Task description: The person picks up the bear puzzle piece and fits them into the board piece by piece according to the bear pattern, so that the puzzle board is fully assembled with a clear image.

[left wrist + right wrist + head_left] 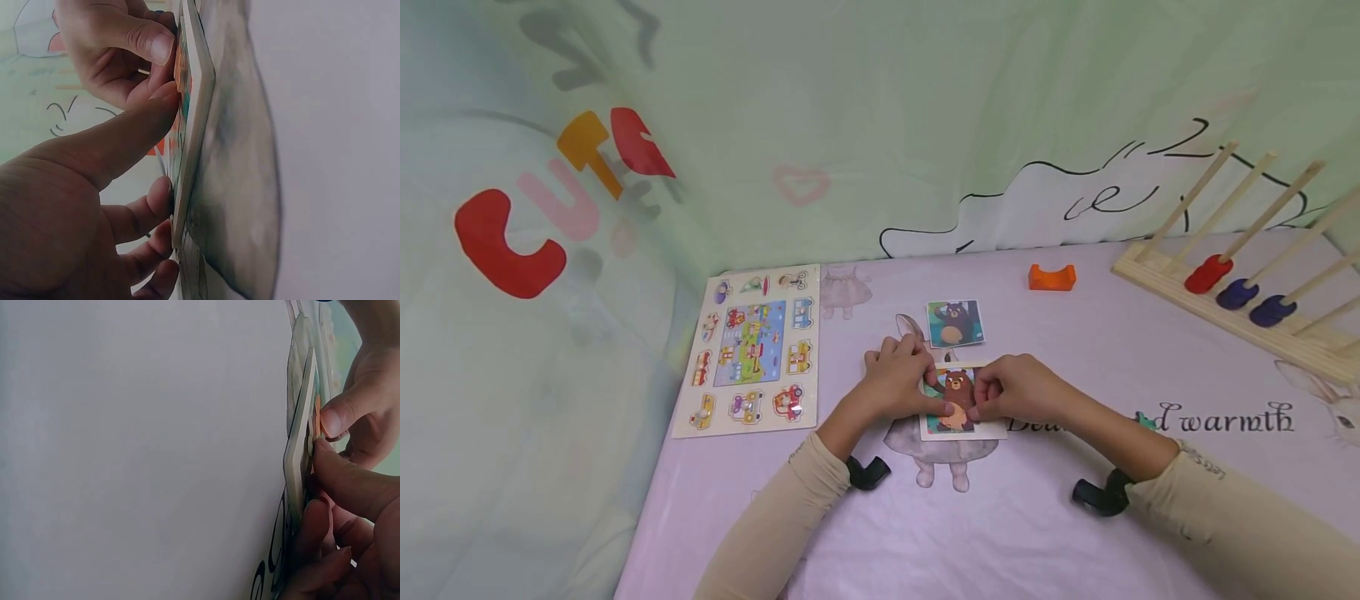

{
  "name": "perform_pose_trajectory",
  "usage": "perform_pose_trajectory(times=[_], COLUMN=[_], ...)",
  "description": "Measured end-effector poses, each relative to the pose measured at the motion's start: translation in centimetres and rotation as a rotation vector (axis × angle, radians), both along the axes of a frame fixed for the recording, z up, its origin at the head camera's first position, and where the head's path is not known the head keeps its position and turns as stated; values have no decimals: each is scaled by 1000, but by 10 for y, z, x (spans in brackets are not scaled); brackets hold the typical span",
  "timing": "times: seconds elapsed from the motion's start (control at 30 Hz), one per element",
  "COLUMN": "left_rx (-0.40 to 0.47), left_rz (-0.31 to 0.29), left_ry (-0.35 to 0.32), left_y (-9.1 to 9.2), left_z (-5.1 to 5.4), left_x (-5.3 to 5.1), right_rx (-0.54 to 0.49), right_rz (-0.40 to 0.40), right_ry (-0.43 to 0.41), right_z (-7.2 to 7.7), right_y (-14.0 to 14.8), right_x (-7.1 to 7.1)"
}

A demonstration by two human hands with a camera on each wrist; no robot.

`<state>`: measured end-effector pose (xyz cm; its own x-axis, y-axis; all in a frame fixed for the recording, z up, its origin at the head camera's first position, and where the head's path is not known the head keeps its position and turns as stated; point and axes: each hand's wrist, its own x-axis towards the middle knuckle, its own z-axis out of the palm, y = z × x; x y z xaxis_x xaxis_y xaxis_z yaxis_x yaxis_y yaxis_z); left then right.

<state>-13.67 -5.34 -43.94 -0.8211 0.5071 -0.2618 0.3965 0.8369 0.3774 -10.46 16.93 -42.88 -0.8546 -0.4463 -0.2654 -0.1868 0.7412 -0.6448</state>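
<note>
A small bear puzzle (957,392) in a pale board (992,432) lies flat on the table between both hands. My left hand (898,379) grips this board, its thumb pressing on the picture and the other fingers bent at the far left edge. From the right, my right hand (1022,390) pinches an orange-brown puzzle piece (317,412) at the bear's belly. Both thumb tips nearly meet there, as the left wrist view shows. Just behind lies a square bear picture card (955,323). The right fingers hide the picture's right side.
At the left lies a vehicle puzzle board (688,421). An orange arched block (1051,278) sits at the back. To the right stands a wooden peg rack (1150,271) with red and blue beads (1236,293). A small teal thing (1144,420) shows beside my right forearm.
</note>
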Motion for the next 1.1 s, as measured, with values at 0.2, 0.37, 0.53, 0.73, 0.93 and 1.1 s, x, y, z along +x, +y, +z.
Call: perform_pose_trajectory(times=[0.2, 0.37, 0.53, 0.73, 0.93, 1.1], left_rx=[-1, 6, 5, 0, 4, 8], left_rz=[4, 11, 14, 21, 20, 8], left_ry=[5, 9, 14, 13, 5, 18], left_y=[0, 0, 0, 1, 1, 0], left_z=[-1, -2, -2, -2, -2, -4], left_x=[0, 0, 0, 1, 0, 0], right_rx=[3, 8, 16, 14, 15, 38], right_rz=[-9, -21, -26, -20, -66, -81], right_ry=[-16, -33, -30, -44, -55, -52], right_z=[1, 1, 2, 4, 0, -3], right_y=[-1, -3, -5, -5, 3, 4], right_x=[0, 0, -1, -3, -7, -8])
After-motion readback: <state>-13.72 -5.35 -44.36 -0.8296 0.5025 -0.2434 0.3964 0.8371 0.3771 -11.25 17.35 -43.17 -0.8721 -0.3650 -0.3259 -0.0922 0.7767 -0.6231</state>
